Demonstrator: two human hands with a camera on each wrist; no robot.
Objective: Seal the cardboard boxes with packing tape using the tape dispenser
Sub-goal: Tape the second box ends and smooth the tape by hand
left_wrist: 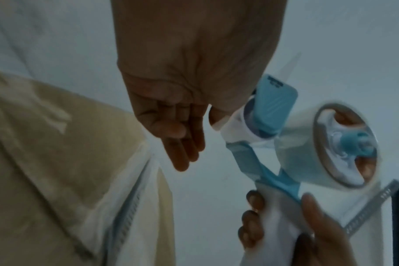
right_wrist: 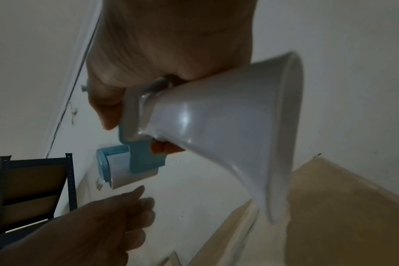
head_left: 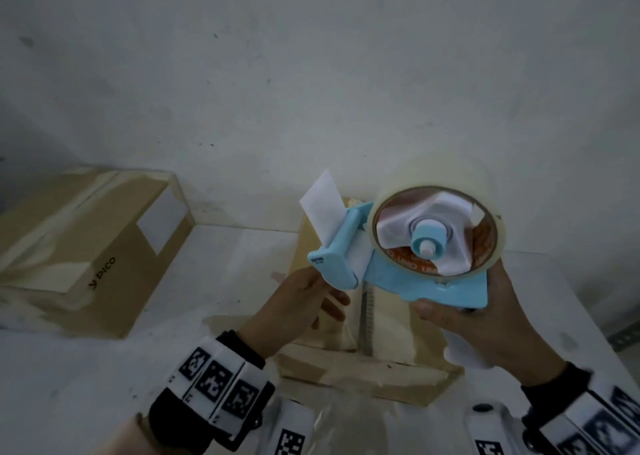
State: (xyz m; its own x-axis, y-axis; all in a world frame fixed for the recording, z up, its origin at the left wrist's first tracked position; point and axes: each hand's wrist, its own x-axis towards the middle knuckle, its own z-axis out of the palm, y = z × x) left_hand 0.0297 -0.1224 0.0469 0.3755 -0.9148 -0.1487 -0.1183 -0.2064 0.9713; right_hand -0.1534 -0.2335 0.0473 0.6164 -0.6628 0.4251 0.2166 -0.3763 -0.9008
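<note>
A light-blue tape dispenser (head_left: 398, 276) with a roll of clear tape (head_left: 433, 172) is held up in the air above a tan cardboard box (head_left: 374, 368) with tape over its top. My right hand (head_left: 474, 326) grips the dispenser's white handle (right_wrist: 216, 126) from below. My left hand (head_left: 308, 299) is at the dispenser's front end, with its fingers fairly straight. In the left wrist view its thumb (left_wrist: 216, 117) touches the white roller (left_wrist: 237, 126) under the blue guard. A white flap (head_left: 323, 198) sticks up at the front.
A second tan box (head_left: 86, 247) with white labels and taped seams sits at the back left of the white table (head_left: 207, 264), against the white wall. A dark metal shelf (right_wrist: 34, 189) stands off to one side. A perforated metal rail (left_wrist: 376, 207) runs along the right.
</note>
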